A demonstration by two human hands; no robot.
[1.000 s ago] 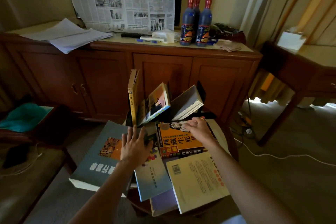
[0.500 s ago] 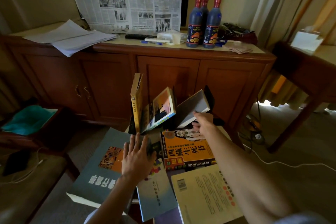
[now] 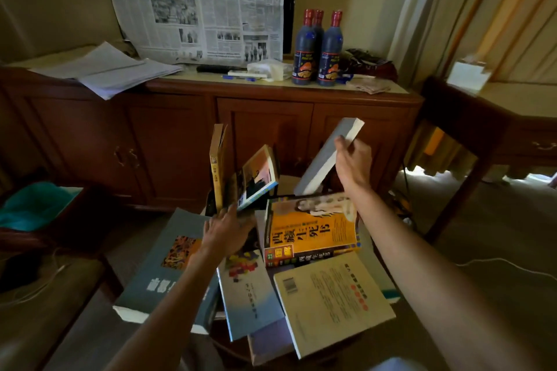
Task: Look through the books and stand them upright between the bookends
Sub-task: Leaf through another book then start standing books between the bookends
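Note:
Several books lie flat on a small round table. Among them are an orange-covered book [image 3: 313, 235], a large grey-blue book [image 3: 168, 265], a pale blue book [image 3: 250, 295] and a cream book [image 3: 331, 304]. At the back a yellow book [image 3: 217, 166] stands upright and a picture-covered book [image 3: 256, 178] leans on it. My right hand [image 3: 352, 163] grips a grey book [image 3: 328, 156] by its top edge, tilted up on end. My left hand [image 3: 226, 229] rests flat with fingers spread at the foot of the leaning book. The black bookends are mostly hidden.
A wooden sideboard [image 3: 211, 117] stands right behind the table, with papers, a newspaper and three dark bottles [image 3: 319, 48] on it. A dark side table [image 3: 482, 117] is at the right, a chair with teal cloth [image 3: 33, 205] at the left. A white cable [image 3: 497, 265] crosses the floor.
My right hand left the orange book, took the grey book's top edge and tipped it up toward vertical. My left hand slid forward to the foot of the leaning book.

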